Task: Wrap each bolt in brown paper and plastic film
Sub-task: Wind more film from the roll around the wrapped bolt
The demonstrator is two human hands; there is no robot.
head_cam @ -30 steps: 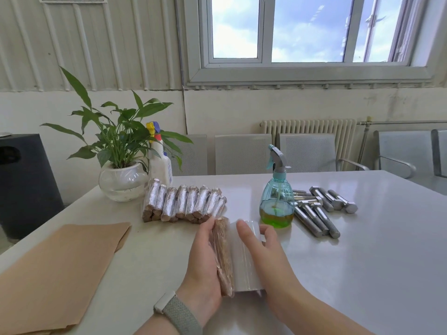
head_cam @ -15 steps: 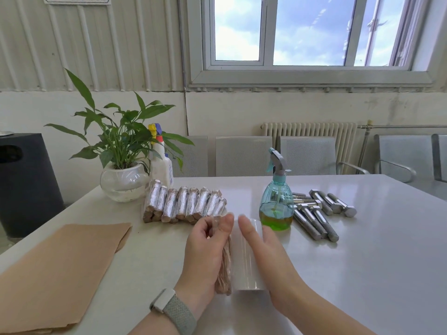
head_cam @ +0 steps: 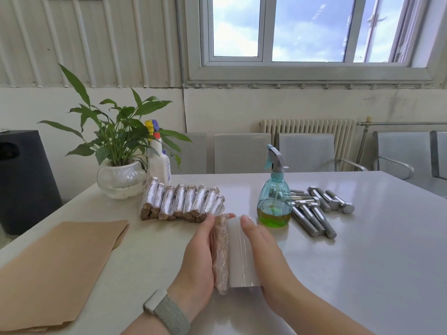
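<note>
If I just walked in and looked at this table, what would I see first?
First you'd see the two hands up front: the left hand holds a paper-wrapped bolt against a roll of plastic film, and the right hand is on the roll. Behind them lies a shiny row of wrapped bolts. To the right stands a blue spray bottle with green liquid, beside a pile of bare bolts.

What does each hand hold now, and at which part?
The left hand grips the paper-wrapped bolt along its left side. The right hand holds the plastic film roll along its right side.
</note>
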